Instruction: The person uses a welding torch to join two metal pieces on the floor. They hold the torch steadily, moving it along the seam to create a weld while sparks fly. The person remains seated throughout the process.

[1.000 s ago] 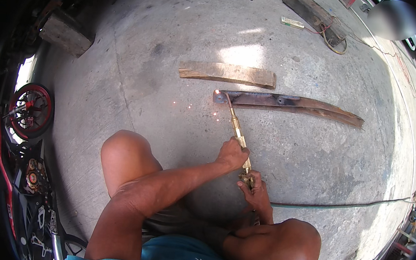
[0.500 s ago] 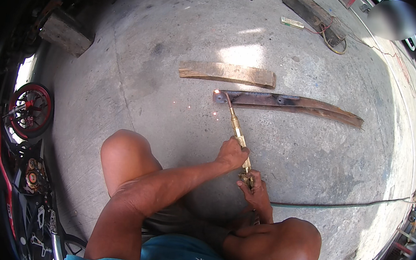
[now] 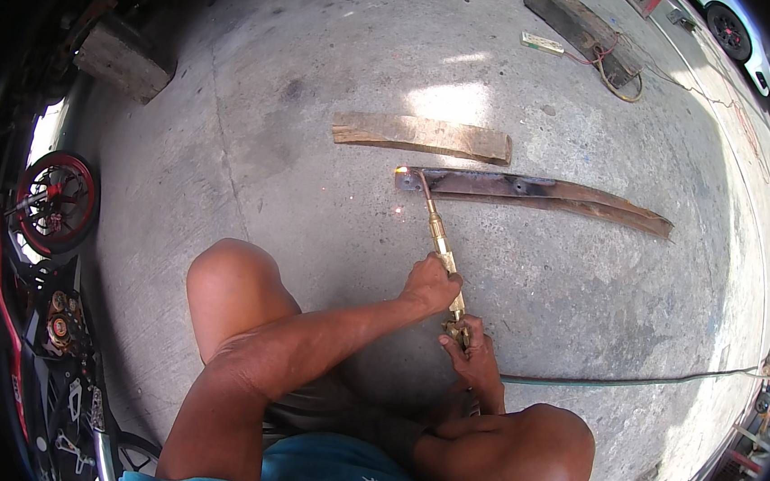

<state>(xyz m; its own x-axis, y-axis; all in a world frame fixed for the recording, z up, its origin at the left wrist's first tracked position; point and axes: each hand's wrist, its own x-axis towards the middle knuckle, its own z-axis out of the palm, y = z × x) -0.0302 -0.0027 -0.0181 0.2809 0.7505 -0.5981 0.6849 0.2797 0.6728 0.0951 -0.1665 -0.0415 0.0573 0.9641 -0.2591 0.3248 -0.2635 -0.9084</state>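
Observation:
My left hand [image 3: 432, 283] is wrapped round the middle of a brass gas torch [image 3: 439, 238]. Lower on the same torch, at its valve end, my right hand [image 3: 477, 354] closes round the body. The bent tip of the torch reaches the left end of a long rusty metal bar [image 3: 534, 189] lying on the concrete. An orange glow shows at that end, with a few sparks on the floor nearby. Just beyond the bar lies a short wooden plank [image 3: 422, 137], apart from it.
A green hose [image 3: 627, 384] runs right across the floor from near my right hand. A red-and-black motorcycle [image 3: 54, 305] stands at left. Wooden blocks sit far left [image 3: 126, 59] and far right [image 3: 582, 34], the latter with wires. A car wheel [image 3: 727, 30] shows at top right.
Both hands and the torch stay almost still. The glow at the bar's end looks more orange, and the sparks have shifted. A blurred patch at top right is gone, uncovering the car.

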